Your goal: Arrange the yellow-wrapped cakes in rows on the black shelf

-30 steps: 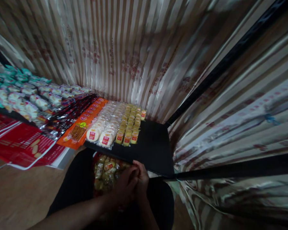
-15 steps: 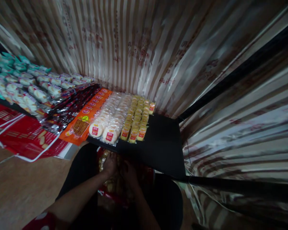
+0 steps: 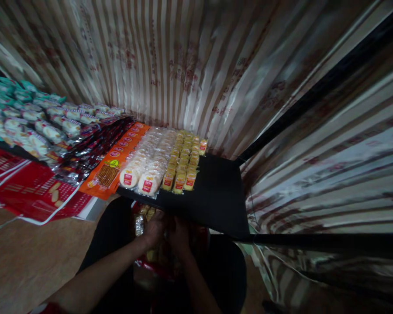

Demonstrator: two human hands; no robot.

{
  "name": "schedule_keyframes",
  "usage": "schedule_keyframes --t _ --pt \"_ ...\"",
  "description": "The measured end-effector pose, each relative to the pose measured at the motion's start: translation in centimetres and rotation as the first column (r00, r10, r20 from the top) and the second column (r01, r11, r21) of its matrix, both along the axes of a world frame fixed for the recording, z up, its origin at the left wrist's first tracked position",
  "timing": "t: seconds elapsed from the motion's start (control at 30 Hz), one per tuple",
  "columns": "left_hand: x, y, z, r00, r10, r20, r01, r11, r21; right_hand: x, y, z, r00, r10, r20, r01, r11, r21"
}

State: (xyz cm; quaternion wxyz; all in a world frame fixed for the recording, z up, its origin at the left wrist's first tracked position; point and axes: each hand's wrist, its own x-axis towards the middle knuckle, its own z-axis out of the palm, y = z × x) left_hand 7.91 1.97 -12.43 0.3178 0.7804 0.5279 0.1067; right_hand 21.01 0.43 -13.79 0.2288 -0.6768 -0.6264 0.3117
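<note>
My left hand (image 3: 153,230) and my right hand (image 3: 179,233) are side by side just below the front edge of a black shelf (image 3: 216,200). Both reach into a red-edged bag of small wrapped snacks (image 3: 144,216) held in my lap. The fingers are curled in among the packets, in dim light, so what each one grips is hidden. On the shelf above lie rows of small yellow packets (image 3: 185,163) and round white cakes in clear wrap (image 3: 144,172).
An orange snack pack (image 3: 113,168), dark red packets (image 3: 91,150) and teal-and-white packets (image 3: 22,117) fill the shelf leftward. Red printed bags (image 3: 32,194) hang off its front. Striped satin curtain (image 3: 196,65) closes the back and right. Brown floor (image 3: 22,261) lies at the left.
My hands went from clasped together at the shelf's edge down into the snack bag. In the last half second they shifted slightly right and the view rose a little.
</note>
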Motion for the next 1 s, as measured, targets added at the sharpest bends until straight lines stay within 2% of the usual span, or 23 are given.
schedule_keyframes --t 0.07,0.17,0.23,0.33,0.43,0.5,0.57,0.63,0.7,0.77,0.87,0.93,1.0 --pt "0.1 -0.6 0.8 0.998 -0.028 0.060 0.028 1.000 0.002 0.5 -0.4 1.6 0.998 0.021 -0.051 -0.021 1.000 0.005" --pt "-0.1 -1.5 2.1 0.993 -0.003 0.118 0.000 1.000 0.022 1.5 -1.3 3.7 0.991 0.017 -0.131 -0.016 1.000 0.004" --pt "-0.1 -2.1 3.2 0.986 0.050 0.160 -0.063 0.995 0.076 2.4 -2.0 4.6 0.981 -0.005 -0.192 0.006 1.000 0.003" --pt "0.0 -2.9 5.1 0.950 0.215 0.226 -0.243 0.964 0.105 3.4 -3.3 5.4 0.943 -0.063 -0.327 0.072 0.997 0.015" --pt "0.6 -3.6 6.6 0.879 0.360 0.314 -0.368 0.929 -0.034 3.8 -4.4 6.2 0.852 -0.143 -0.504 0.163 0.987 -0.005" --pt "1.2 -3.8 7.3 0.833 0.404 0.378 -0.383 0.914 -0.132 4.0 -4.8 6.8 0.787 -0.200 -0.583 0.203 0.977 -0.061" --pt "1.9 -3.7 8.1 0.811 0.415 0.412 -0.388 0.909 -0.153 4.2 -5.1 7.5 0.757 -0.232 -0.611 0.209 0.972 -0.110" --pt "2.5 -3.3 9.1 0.825 0.379 0.418 -0.376 0.922 -0.095 4.6 -5.1 8.3 0.764 -0.199 -0.614 0.177 0.979 -0.097" --pt "3.1 -2.8 10.4 0.864 0.288 0.413 -0.314 0.949 -0.004 5.2 -4.9 9.2 0.815 -0.116 -0.568 0.118 0.992 -0.033" --pt "3.8 -2.1 11.8 0.903 0.158 0.400 -0.212 0.973 0.094 6.1 -4.5 10.3 0.905 -0.046 -0.424 0.078 0.995 0.060" --pt "5.0 -0.8 13.4 0.927 -0.038 0.373 -0.042 0.978 0.203 7.4 -3.4 11.7 0.980 -0.065 -0.187 0.101 0.975 0.196" --pt "6.0 0.1 14.1 0.926 -0.105 0.362 0.015 0.970 0.242 8.1 -2.4 12.1 0.978 -0.097 -0.187 0.139 0.963 0.229" --pt "7.0 0.8 14.5 0.925 -0.084 0.370 -0.019 0.963 0.267 8.6 -1.2 12.1 0.952 -0.132 -0.275 0.194 0.958 0.213"
